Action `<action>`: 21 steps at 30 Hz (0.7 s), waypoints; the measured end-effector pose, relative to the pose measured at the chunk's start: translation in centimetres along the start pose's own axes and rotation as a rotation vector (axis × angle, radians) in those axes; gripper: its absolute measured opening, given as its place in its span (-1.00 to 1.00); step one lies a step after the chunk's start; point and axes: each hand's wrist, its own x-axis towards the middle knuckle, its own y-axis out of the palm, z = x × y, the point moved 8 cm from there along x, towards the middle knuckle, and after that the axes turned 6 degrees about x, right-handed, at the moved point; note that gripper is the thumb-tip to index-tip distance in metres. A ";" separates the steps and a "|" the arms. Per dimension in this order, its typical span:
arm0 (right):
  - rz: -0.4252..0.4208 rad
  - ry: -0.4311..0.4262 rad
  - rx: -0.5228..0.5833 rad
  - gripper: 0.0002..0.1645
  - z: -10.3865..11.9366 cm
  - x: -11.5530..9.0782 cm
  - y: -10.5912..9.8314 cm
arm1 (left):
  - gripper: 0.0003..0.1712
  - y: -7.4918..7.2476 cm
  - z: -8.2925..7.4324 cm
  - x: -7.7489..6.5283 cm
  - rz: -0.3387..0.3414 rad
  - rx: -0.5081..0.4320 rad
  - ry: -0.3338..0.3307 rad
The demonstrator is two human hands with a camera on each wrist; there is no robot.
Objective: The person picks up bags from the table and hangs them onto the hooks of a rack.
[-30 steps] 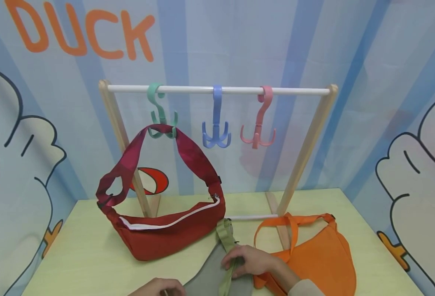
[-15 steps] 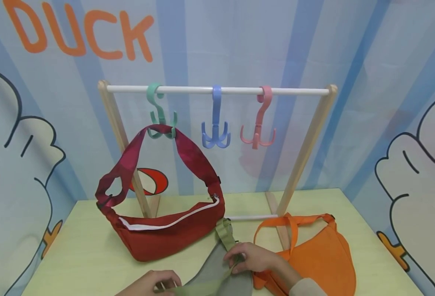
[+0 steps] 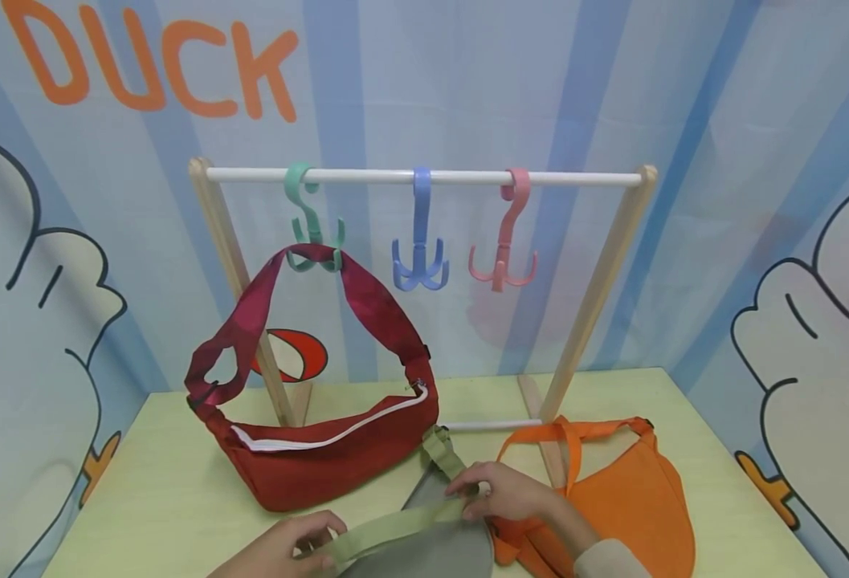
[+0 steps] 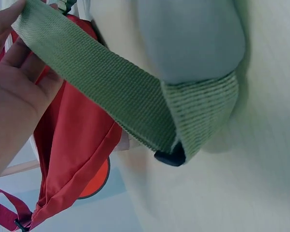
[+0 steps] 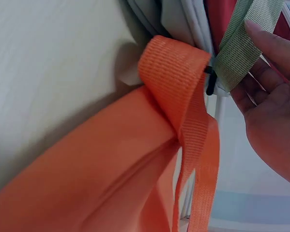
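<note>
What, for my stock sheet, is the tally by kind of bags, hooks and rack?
Shoulder bags: 3 (red bag, gray bag, orange bag)
Multi-prong hanger hooks: 3 (green hook, blue hook, pink hook)
Hanging rack: 1
Total: 7

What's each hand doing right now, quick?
Left hand: holding the green strap of the gray bag.
Right hand: pinching that same strap.

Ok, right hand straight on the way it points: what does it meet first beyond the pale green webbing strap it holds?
Probably the dark red fabric bag, ahead and left of the right hand in the head view. Depth is unclear; it might pass over the lower edge.
</note>
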 end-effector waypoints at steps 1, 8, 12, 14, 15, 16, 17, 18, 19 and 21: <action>-0.004 0.002 0.005 -0.63 0.1 0.0 -0.1 | -0.70 -0.1 0.0 0.0 -0.006 0.001 -0.007; -0.023 -0.027 0.030 -0.62 0.8 -0.3 -1.0 | -0.66 -0.9 -0.8 -0.2 -0.036 0.018 0.044; -0.034 -0.037 0.031 -0.62 1.3 -0.4 -1.3 | -0.65 -1.4 -1.2 -0.3 -0.052 0.039 0.093; -0.038 -0.038 0.034 -0.62 1.5 -0.4 -1.5 | -0.65 -1.6 -1.4 -0.4 -0.060 0.037 0.110; -0.041 -0.038 0.041 -0.62 1.6 -0.4 -1.6 | -0.65 -1.7 -1.4 -0.4 -0.064 0.032 0.118; -0.045 -0.040 0.046 -0.62 1.7 -0.4 -1.7 | -0.65 -1.8 -1.5 -0.4 -0.069 0.035 0.131; -0.051 -0.046 0.048 -0.62 1.8 -0.5 -1.8 | -0.66 -1.9 -1.7 -0.4 -0.075 0.039 0.147; -0.056 -0.049 0.055 -0.61 1.9 -0.5 -1.9 | -0.66 -2.0 -1.8 -0.5 -0.080 0.042 0.164; -0.062 -0.053 0.059 -0.61 1.9 -0.5 -2.0 | -0.67 -2.1 -1.9 -0.5 -0.087 0.049 0.180; -0.072 -0.066 0.066 -0.61 2.2 -0.6 -2.3 | -0.67 -2.2 -2.1 -0.7 -0.102 0.066 0.218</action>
